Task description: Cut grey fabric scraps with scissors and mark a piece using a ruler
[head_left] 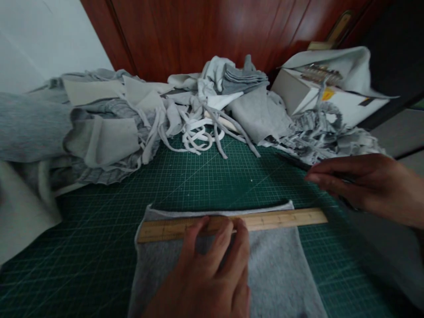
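A wooden ruler point(281, 220) lies across a piece of grey fabric point(274, 265), a little below the fabric's curled far edge. My left hand point(212, 269) presses on the ruler with its fingers apart and the fingertips on the wood. Off to the right, my right hand point(367, 185) is closed around a dark, thin tool point(294, 162) that points left above the mat; blur hides what kind of tool it is.
Under the fabric is a green gridded cutting mat point(212, 176). Grey fabric scraps point(109, 132) and white cord loops point(200, 137) pile along the back and left. A white box point(304, 92) stands at the back right, before a reddish wooden door point(205, 35).
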`<state>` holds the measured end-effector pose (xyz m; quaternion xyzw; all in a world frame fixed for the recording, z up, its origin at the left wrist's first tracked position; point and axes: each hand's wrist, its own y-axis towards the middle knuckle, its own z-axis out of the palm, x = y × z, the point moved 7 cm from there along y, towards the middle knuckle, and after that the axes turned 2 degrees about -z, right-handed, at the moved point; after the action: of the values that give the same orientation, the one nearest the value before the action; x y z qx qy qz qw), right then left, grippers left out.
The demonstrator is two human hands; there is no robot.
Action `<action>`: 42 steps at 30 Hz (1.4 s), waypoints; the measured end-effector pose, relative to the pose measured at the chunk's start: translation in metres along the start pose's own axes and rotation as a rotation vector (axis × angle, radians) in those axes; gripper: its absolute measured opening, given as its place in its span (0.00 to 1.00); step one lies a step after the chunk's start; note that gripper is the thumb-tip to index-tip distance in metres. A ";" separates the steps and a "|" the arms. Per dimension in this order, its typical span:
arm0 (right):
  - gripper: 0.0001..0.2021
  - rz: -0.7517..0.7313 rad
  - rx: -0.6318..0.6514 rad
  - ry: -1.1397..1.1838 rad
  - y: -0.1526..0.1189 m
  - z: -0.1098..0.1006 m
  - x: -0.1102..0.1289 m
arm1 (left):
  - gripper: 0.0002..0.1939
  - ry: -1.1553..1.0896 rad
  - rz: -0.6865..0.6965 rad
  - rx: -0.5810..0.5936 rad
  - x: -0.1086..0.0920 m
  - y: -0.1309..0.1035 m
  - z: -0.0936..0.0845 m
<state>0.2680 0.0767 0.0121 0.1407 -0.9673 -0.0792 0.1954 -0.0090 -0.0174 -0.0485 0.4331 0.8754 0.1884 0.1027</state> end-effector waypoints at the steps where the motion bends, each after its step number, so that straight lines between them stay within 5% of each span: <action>1: 0.12 0.002 0.010 0.007 0.002 -0.001 0.006 | 0.19 0.002 0.005 -0.020 0.000 0.000 0.000; 11: 0.11 0.033 -0.174 -0.056 -0.002 -0.029 0.009 | 0.15 0.002 0.052 -0.137 0.001 -0.007 0.003; 21: 0.11 -0.056 -0.091 -0.069 0.001 -0.016 0.014 | 0.17 -0.004 0.069 -0.205 0.004 -0.005 0.007; 28: 0.09 -0.076 -0.077 -0.054 0.003 -0.009 0.017 | 0.16 -0.018 0.033 -0.145 0.002 -0.005 0.003; 33: 0.02 -0.152 -0.176 0.293 -0.003 0.019 0.066 | 0.17 -0.027 0.002 -0.075 0.000 -0.001 -0.001; 36: 0.04 -0.250 0.078 0.469 -0.008 0.061 0.098 | 0.18 -0.008 0.023 -0.023 -0.003 0.001 -0.003; 38: 0.06 -0.243 0.198 0.514 -0.010 0.083 0.103 | 0.18 0.012 0.040 0.006 -0.005 0.001 -0.003; 42: 0.09 -0.164 0.188 0.456 -0.005 0.102 0.093 | 0.17 0.032 0.035 0.027 -0.005 0.001 -0.004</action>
<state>0.1460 0.0542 -0.0490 0.2504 -0.8867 0.0294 0.3875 -0.0069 -0.0222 -0.0442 0.4464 0.8718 0.1853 0.0795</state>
